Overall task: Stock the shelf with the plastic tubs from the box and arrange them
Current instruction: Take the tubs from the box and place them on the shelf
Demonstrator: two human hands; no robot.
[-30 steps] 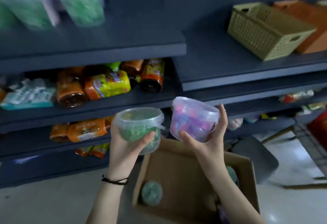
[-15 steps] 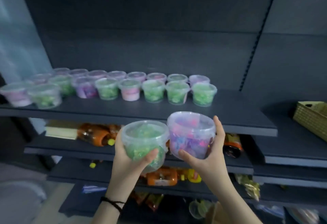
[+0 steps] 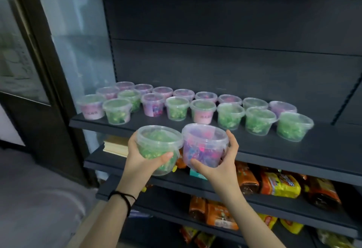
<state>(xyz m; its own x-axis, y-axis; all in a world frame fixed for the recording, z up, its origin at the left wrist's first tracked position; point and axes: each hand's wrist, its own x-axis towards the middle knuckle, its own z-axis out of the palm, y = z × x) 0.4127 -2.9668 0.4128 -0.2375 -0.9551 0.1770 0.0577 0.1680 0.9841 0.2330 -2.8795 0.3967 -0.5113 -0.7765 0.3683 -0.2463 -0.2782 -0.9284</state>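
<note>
My left hand [image 3: 140, 159] grips a clear lidded tub of green pieces [image 3: 158, 145]. My right hand [image 3: 221, 165] grips a clear lidded tub of pink and purple pieces [image 3: 203, 145]. Both tubs are held side by side, touching, just in front of the front edge of the dark shelf [image 3: 293, 149]. On that shelf stand several clear tubs [image 3: 229, 115] in two rows, green and pink ones mixed. The rightmost green tub [image 3: 293, 125] sits near the shelf's middle. The box is out of view.
To the right of the tub rows the shelf is bare. Lower shelves hold orange and yellow snack packets [image 3: 280, 185] and a flat pale box [image 3: 115, 145]. A glass door with a dark frame [image 3: 49, 71] stands at the left.
The view has swung up and left from the box to the shelf. Both hands have carried their tubs closer to the shelf's front edge.
</note>
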